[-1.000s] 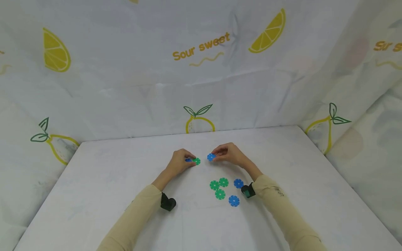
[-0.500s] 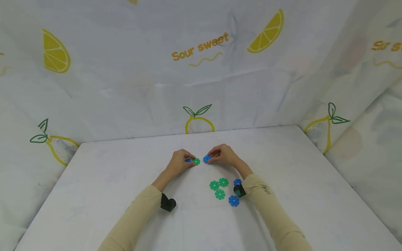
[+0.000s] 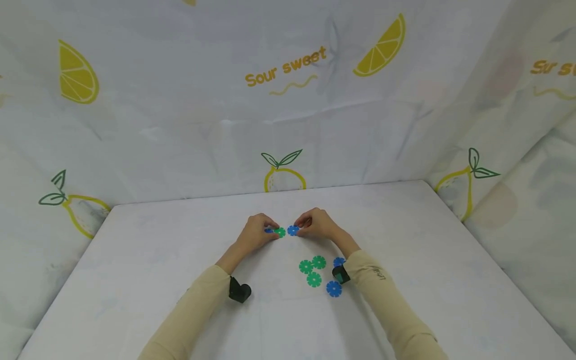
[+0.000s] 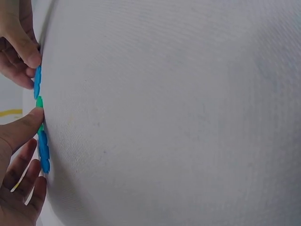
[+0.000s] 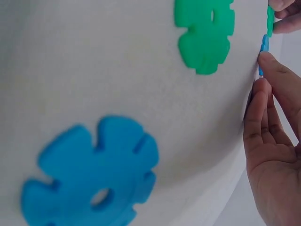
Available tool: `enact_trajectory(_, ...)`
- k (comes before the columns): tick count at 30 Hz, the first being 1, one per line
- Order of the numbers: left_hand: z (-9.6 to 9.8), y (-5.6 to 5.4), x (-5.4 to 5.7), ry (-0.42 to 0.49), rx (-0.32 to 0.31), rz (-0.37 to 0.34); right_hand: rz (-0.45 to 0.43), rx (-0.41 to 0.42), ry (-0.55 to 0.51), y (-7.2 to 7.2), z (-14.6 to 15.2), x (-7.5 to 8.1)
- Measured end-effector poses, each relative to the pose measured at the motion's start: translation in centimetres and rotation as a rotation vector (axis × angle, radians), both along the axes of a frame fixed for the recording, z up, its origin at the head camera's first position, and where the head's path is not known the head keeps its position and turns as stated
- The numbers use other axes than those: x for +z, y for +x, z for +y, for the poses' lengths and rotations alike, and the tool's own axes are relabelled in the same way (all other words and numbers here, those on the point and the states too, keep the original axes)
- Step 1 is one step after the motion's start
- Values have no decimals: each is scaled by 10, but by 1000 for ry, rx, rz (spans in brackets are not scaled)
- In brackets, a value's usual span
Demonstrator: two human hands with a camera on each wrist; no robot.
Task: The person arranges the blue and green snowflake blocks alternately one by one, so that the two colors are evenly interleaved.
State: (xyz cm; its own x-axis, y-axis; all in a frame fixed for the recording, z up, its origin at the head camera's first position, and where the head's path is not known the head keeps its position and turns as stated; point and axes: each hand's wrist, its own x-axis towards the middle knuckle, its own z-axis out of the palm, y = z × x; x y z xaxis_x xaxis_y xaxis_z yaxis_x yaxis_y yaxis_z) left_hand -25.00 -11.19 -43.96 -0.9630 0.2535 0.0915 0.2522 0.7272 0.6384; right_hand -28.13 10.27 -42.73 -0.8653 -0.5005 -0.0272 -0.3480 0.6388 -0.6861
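Observation:
Near the back of the table, my left hand [image 3: 258, 232] pinches a notched green snowflake disc [image 3: 281, 232] between thumb and fingers. A blue snowflake disc [image 4: 43, 151] adjoins the green one on its left, partly covered by the hand in the head view. Opposite, my right hand [image 3: 318, 223] pinches another blue snowflake disc [image 3: 292, 230] by its right side. In the left wrist view this disc's edge comes very close to the green disc [image 4: 39, 101]; whether they touch I cannot tell. All these discs appear edge-on in both wrist views.
Three green discs [image 3: 314, 279] lie grouped on the white table [image 3: 180, 280] in front of the hands. To their right lie a blue disc [image 3: 334, 288] and another blue disc [image 3: 339, 261], partly hidden by the right wrist camera [image 3: 341, 274]. A lemon-printed cloth [image 3: 202, 150] hangs behind.
My right hand has moved left with its blue disc, narrowing the gap to the green disc. The left hand has stayed nearly still. The discs on the table lie as before.

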Motion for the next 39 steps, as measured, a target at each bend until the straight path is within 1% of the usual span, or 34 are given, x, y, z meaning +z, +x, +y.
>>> enact_trajectory(5, 0, 1, 2, -1, -19, 4, -20, 7, 18, -3, -4, -1)
enact_trajectory(18, -2, -4, 0, -46, -54, -6, -31, 14, 28, -1, -6, 2)
enact_trajectory(25, -3, -3, 2, -36, -72, -7, -34, 21, 33, -2, -6, 1)
enact_trajectory(29, -3, -4, 3, -17, -64, -2, -44, 37, 22, -2, -2, 4)
enact_trajectory(32, -3, -4, 4, 3, -46, 2, -70, 30, 1, -3, 3, 6)
enact_trajectory(35, -4, -4, 4, 34, -17, -3, -104, 6, -45, -2, 11, 7)
enact_trajectory(39, -5, -4, 3, 77, 11, -11, -138, -35, -100, 3, 25, 10)
